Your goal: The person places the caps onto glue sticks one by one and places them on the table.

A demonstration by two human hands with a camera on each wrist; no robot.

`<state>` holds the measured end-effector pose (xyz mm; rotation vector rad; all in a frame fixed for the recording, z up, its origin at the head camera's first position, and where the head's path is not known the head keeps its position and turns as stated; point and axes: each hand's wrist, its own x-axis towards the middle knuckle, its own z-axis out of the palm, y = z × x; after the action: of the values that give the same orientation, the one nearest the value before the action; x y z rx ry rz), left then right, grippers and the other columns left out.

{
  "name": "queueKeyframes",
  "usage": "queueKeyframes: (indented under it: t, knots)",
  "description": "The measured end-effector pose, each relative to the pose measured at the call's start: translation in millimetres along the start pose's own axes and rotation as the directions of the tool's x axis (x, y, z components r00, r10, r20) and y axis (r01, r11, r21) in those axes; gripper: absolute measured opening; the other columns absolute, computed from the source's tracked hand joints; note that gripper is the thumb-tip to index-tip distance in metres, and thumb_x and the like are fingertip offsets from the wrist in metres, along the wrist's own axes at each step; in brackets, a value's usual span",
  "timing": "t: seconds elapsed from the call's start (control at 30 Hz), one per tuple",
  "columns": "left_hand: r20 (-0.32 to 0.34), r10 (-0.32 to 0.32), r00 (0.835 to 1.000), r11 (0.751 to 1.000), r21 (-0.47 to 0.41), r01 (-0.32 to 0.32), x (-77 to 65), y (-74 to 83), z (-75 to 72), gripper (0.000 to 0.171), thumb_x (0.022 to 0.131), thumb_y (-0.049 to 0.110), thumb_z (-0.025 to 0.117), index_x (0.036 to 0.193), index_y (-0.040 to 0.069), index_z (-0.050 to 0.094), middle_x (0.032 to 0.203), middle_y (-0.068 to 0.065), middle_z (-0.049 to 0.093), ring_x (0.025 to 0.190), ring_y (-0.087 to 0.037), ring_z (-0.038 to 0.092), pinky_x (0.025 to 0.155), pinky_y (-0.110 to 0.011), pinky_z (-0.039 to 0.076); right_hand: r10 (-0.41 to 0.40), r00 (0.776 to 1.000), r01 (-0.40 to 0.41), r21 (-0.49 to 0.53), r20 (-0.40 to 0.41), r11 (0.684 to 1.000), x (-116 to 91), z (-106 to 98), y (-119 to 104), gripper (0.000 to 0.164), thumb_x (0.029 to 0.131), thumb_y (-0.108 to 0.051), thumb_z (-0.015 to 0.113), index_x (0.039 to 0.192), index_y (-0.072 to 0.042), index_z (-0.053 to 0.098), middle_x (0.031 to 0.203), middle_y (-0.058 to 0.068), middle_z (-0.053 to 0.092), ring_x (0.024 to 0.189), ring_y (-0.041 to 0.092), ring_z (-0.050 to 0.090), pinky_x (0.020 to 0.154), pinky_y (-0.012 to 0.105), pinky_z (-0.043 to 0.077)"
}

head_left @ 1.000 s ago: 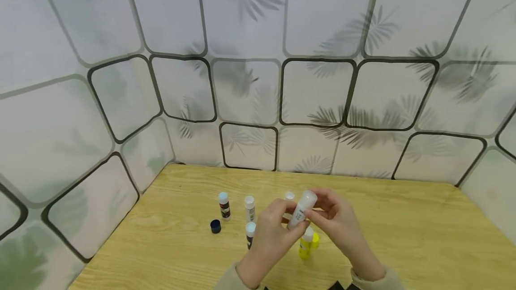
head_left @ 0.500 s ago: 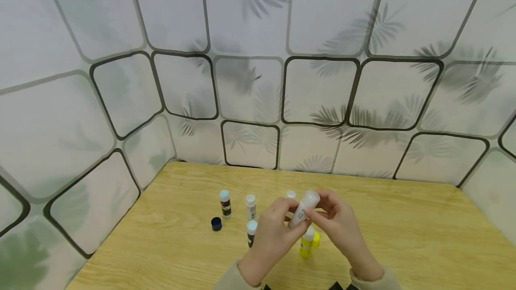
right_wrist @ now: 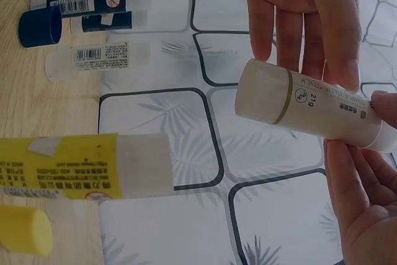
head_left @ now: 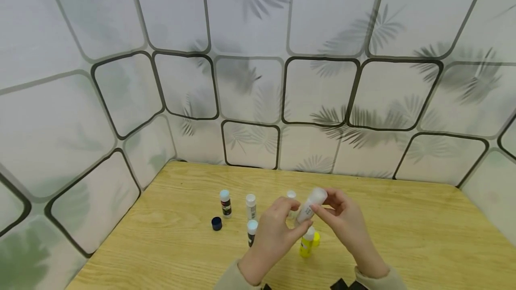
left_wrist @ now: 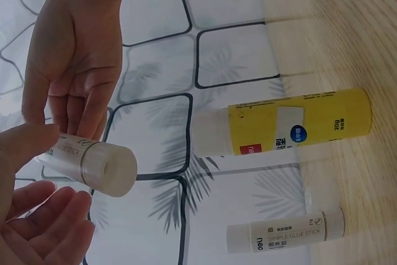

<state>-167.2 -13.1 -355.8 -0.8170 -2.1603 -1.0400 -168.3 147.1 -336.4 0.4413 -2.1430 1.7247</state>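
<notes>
My right hand (head_left: 350, 225) pinches a white glue stick (head_left: 309, 208) between thumb and fingers near its upper end. The stick is tilted above the table, its translucent end with the gold line (right_wrist: 284, 98) pointing down in the right wrist view. My left hand (head_left: 276, 228) is around the lower end; its thumb lies at the stick while its relaxed fingers (left_wrist: 53, 221) stand apart from it in the left wrist view. Below the hands a yellow glue stick (head_left: 306, 246) stands upright beside a yellow cap (head_left: 316, 238).
On the wooden table (head_left: 403, 236), dark-labelled glue sticks (head_left: 225, 205) and white ones (head_left: 251, 207) stand to the left and behind the hands. A loose dark blue cap (head_left: 217, 223) lies at the left. A patterned curtain (head_left: 250, 88) hangs behind the table.
My right hand has moved slightly right with the white glue stick, sliding it outward from the left hand. The left hand has stayed nearly in place, its fingers looser around the stick.
</notes>
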Motion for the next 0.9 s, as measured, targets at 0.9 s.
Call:
queueKeyframes:
  t: [0.9]
  knots:
    - [0.277,-0.100,0.956,0.893,0.448,-0.037,4.7,-1.5,-11.4,0.058,0.083,0.057,0.046,0.118,0.012,0.055,0.118,-0.007,0.053,0.105,-0.023,0.049,0.083,-0.043,0.041,-0.101,0.989,0.095,-0.055,-0.106,0.994,14,-63,63,0.034,0.076,-0.004,0.068,0.107,0.001,0.055,0.098,0.009,0.057,0.085,0.010,0.057,0.066,0.017,0.048]
